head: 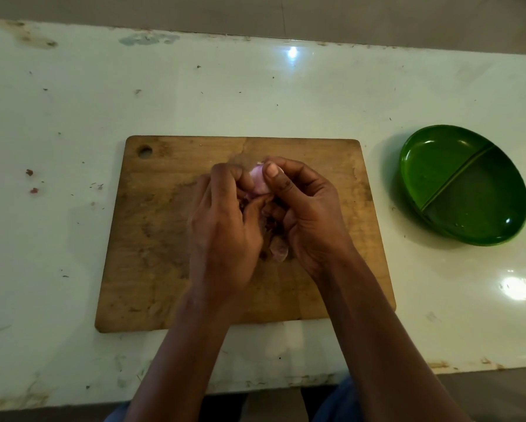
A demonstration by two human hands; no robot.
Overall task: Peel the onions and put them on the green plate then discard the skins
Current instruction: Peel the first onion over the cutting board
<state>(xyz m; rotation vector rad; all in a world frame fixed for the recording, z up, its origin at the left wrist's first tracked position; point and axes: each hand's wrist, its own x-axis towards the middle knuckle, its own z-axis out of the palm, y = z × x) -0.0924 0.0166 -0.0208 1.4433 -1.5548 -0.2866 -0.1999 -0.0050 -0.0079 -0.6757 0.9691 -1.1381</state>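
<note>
The onion (258, 183), a small pale-pink bulb, is held above the middle of the cutting board (152, 239), pinched by both the left hand (225, 226) and right hand (304, 214), so peeling seems underway; next likely comes stripping the remaining skin, then carrying it to the green plate (464, 185), right of the board on the bench (73, 117).

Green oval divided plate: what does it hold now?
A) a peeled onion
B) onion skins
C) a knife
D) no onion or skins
D: both compartments of the green oval divided plate show bare glossy surface; the small pale pink onion is held by the left hand and right hand above the brown wooden cutting board.
</note>
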